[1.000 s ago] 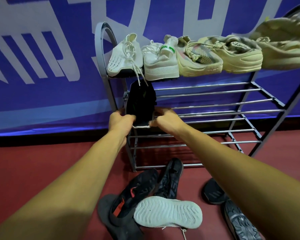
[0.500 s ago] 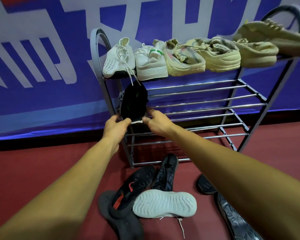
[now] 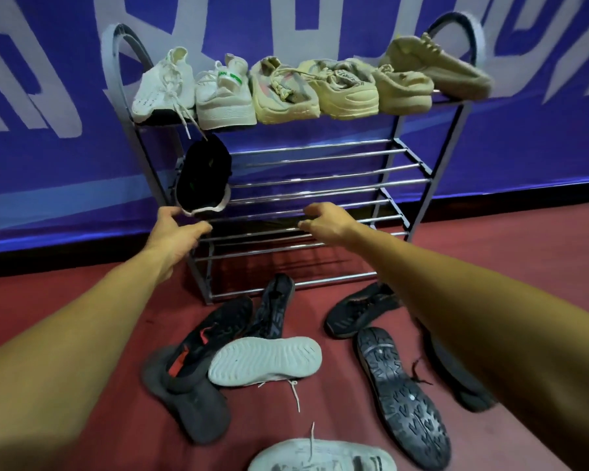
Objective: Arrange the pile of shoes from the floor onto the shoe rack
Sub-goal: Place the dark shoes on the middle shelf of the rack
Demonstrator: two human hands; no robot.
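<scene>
The black sneaker (image 3: 203,178) is sitting tilted on the shoe rack (image 3: 320,180) rails — it could slip through, with left hand (image 3: 177,231) and right hand (image 3: 327,222) both hovering open, gripping nothing.

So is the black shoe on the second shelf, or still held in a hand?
On the shelf: the black shoe rests on the rack bars, the left hand just below its heel; contact unclear.

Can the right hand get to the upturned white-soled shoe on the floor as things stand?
Probably yes. The right hand is open and holds nothing, and the white-soled shoe lies sole-up on top of the pile, with nothing covering it.
</scene>
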